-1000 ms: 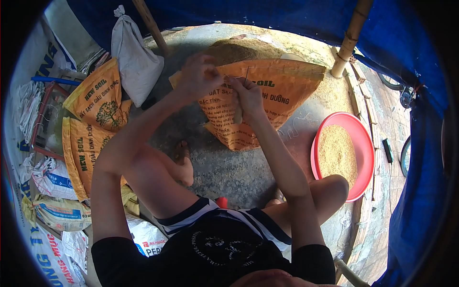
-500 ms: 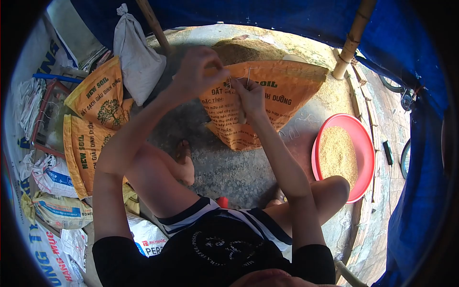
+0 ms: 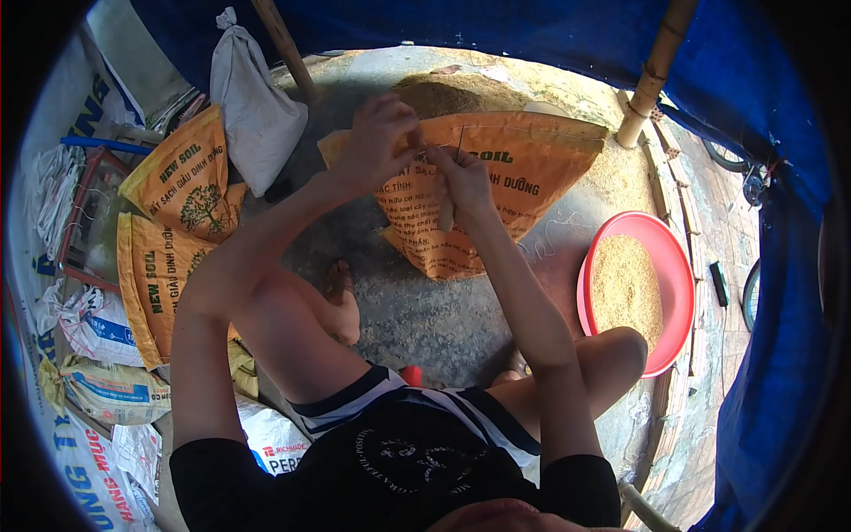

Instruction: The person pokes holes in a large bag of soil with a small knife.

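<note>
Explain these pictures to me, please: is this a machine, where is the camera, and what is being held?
No machine here, just a person sitting low and working with two bare hands. The camera is worn on the person's head, looking forward and down, so their own arms and knees show. The right hand grips a tool with a pale handle and a thin dark spike. The left hand is close beside it; what it pinches is too small to tell. Both are at an orange printed sack. On the grey floor, a pink basin of tan, grainy material stands by the right knee, and a tied white sack stands to the left.
</note>
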`<control>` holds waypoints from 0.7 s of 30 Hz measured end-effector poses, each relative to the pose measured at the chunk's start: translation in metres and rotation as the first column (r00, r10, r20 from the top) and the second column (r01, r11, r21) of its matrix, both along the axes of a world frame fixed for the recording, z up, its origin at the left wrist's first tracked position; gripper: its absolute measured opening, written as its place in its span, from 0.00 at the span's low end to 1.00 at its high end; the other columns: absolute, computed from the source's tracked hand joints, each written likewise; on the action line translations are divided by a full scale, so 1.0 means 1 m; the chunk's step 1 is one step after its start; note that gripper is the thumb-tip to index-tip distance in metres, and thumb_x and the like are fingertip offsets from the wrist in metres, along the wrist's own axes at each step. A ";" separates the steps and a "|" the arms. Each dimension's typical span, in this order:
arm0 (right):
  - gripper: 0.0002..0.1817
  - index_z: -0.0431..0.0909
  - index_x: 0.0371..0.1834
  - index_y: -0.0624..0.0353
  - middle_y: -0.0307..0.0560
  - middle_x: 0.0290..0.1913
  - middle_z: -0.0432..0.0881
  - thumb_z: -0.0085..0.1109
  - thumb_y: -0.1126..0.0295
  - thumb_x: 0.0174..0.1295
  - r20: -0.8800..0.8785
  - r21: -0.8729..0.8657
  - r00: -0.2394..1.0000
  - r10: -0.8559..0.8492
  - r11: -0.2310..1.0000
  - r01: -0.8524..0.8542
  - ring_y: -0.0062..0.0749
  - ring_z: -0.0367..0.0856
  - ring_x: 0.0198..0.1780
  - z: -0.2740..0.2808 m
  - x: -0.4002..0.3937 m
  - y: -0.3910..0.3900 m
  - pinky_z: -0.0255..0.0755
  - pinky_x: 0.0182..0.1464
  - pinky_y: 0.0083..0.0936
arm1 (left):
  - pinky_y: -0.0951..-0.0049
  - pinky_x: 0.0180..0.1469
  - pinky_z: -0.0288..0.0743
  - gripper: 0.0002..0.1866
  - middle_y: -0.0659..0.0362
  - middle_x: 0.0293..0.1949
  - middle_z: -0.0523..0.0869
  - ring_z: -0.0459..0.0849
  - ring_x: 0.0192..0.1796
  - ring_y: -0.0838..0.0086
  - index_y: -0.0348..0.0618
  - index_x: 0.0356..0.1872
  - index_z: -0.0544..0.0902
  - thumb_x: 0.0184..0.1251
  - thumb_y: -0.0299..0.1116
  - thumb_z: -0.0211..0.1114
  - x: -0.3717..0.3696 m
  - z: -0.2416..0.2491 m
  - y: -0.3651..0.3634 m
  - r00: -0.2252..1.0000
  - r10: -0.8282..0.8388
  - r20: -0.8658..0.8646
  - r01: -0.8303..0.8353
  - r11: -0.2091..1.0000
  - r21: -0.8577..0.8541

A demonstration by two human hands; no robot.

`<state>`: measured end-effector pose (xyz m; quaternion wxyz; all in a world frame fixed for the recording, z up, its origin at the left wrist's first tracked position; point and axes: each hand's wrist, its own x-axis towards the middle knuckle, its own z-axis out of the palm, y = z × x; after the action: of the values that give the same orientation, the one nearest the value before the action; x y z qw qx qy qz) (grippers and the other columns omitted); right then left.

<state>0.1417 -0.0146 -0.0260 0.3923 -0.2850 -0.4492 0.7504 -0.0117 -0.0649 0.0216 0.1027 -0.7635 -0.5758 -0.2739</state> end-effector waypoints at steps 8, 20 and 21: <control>0.10 0.72 0.31 0.59 0.34 0.16 0.68 0.61 0.66 0.58 -0.100 -0.181 0.991 0.084 0.978 -0.101 0.18 0.65 0.13 -0.002 0.000 0.005 0.60 0.15 0.16 | 0.59 0.63 0.55 0.05 0.55 0.50 0.76 0.63 0.61 0.56 0.46 0.29 0.83 0.49 0.30 0.64 0.002 -0.003 -0.006 0.997 0.072 -0.007 -0.072 0.997 -0.035; 0.11 0.75 0.26 0.63 0.36 0.14 0.71 0.61 0.66 0.58 0.047 0.156 0.999 -0.003 0.988 -0.004 0.15 0.66 0.12 0.002 0.002 -0.004 0.58 0.14 0.13 | 0.73 0.52 0.68 0.12 0.56 0.52 0.75 0.75 0.50 0.71 0.34 0.35 0.82 0.52 0.33 0.66 -0.017 0.024 -0.004 0.876 0.158 0.456 0.070 0.894 -0.443; 0.11 0.75 0.26 0.63 0.36 0.14 0.71 0.61 0.66 0.58 0.047 0.157 0.999 -0.003 0.988 -0.004 0.15 0.66 0.12 0.004 0.003 -0.005 0.58 0.14 0.13 | 0.76 0.49 0.70 0.13 0.57 0.52 0.74 0.76 0.47 0.74 0.33 0.36 0.81 0.53 0.31 0.65 -0.015 0.032 -0.007 0.774 0.253 0.580 0.138 0.828 -0.544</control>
<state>0.1443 -0.0193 -0.0220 0.4026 -0.2707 -0.5163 0.7057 -0.0269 -0.0721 0.0538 -0.3147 -0.6034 -0.6545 -0.3292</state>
